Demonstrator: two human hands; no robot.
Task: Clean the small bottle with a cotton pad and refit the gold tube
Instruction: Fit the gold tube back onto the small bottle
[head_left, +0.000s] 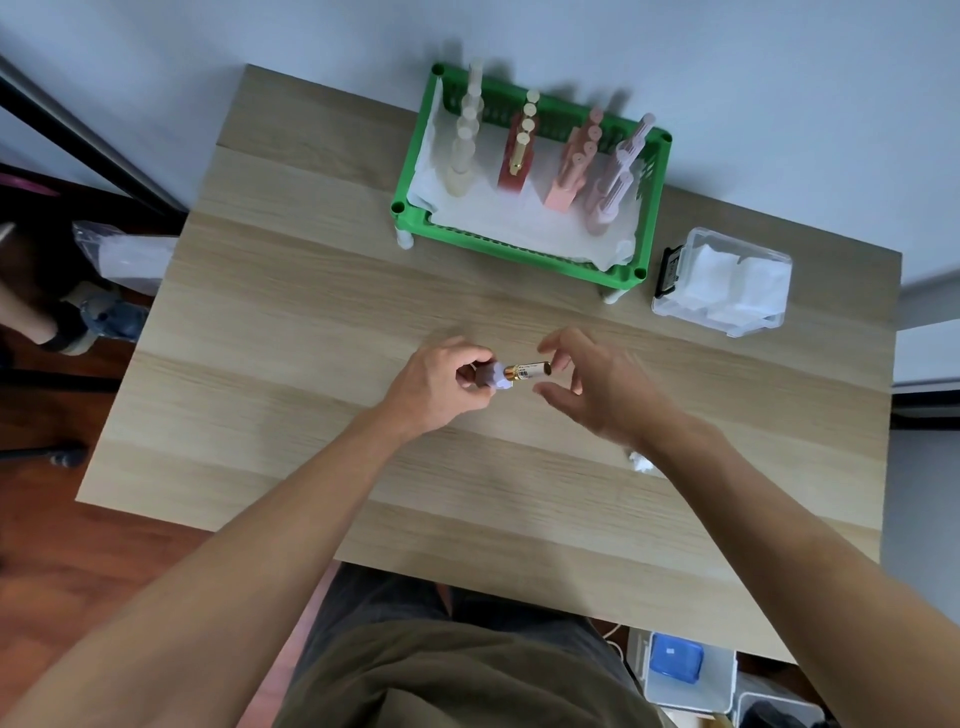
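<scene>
Overhead, the head view shows the left hand (441, 387) at the counter's (291, 322) centre, its grip curled round a small lilac bottle (491, 376). A gold tube (527, 371) sticks out of the bottle toward 3 o'clock. Just beside the tube's free end is the right hand (597, 387), fingers spread and holding nothing. A crumpled cotton pad (640, 461) lies at 5 o'clock. A green basket (524, 249) of bottles stands at 12 o'clock, a clear box of pads (722, 280) at 2 o'clock.
</scene>
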